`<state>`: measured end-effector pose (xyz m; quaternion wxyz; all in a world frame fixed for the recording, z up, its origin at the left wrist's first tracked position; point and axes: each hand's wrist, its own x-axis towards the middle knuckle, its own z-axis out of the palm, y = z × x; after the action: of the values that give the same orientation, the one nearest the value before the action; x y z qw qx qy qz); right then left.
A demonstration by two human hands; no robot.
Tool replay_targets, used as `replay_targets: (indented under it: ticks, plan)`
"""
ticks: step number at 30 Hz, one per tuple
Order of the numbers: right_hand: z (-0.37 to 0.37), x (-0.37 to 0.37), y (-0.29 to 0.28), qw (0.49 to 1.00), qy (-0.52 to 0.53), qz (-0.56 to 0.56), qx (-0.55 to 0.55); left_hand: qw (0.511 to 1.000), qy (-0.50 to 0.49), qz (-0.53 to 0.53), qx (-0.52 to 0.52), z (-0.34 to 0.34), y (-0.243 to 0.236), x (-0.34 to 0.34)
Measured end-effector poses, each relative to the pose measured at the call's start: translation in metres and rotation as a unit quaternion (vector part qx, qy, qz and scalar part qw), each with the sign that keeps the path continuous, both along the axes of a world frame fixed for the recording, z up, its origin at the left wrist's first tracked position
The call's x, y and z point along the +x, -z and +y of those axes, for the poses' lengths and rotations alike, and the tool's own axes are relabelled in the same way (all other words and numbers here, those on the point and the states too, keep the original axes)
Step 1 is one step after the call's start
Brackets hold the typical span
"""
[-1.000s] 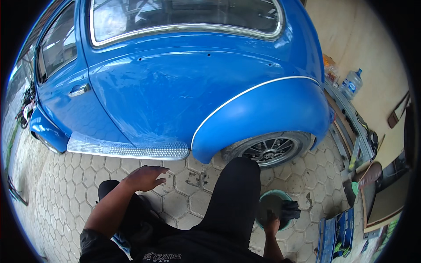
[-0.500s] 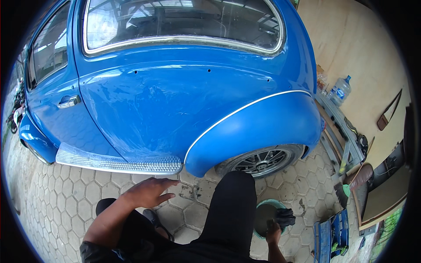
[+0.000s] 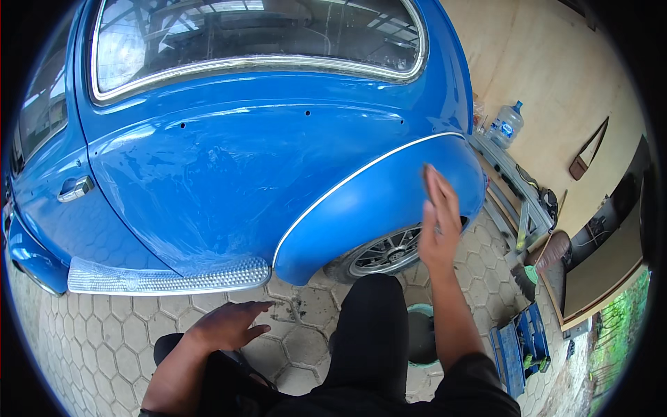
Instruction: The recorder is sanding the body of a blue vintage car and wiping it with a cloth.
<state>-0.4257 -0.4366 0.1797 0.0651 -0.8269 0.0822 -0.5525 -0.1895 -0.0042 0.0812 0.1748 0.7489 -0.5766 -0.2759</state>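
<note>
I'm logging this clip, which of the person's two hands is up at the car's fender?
The right hand, raised with fingers extended against the blue rear fender. The left hand is low, above the hexagonal pavers.

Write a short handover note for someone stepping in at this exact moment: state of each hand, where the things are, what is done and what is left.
Left hand: open, empty, palm down, low over the hexagonal paving by the left knee.
Right hand: open, fingers together, raised flat against the blue rear fender of the car, above the wheel. Nothing visibly held in it.
Things: a teal basin stands on the paving beside the right leg; its contents cannot be seen. A blue tool case lies open further right.
Done: cannot tell from the paint, which looks glossy all over.
Left: the fender under the right hand is the part in hand now.
</note>
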Motion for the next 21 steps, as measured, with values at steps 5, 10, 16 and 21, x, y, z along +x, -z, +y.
replay_targets:
  ticks: [5, 10, 16, 21]
  plan:
    - [0.014, 0.148, -0.061, 0.946, -0.057, 0.165, -0.272, 0.999, 0.008, -0.037, 0.026, -0.008, 0.006, -0.003]
    - [-0.038, 0.169, -0.065, 0.874, 0.012, 0.23, -0.427, 0.999, -0.029, -0.038, 0.026, 0.013, -0.005, -0.003]
    - [-0.031, 0.174, -0.073, 0.889, -0.064, 0.26, -0.372, 0.994, -0.04, -0.013, 0.096, 0.025, -0.006, 0.006]
    - [0.071, 0.258, -0.062, 0.896, -0.117, 0.206, -0.374, 0.996, 0.026, -0.074, 0.031, 0.009, 0.006, 0.008]
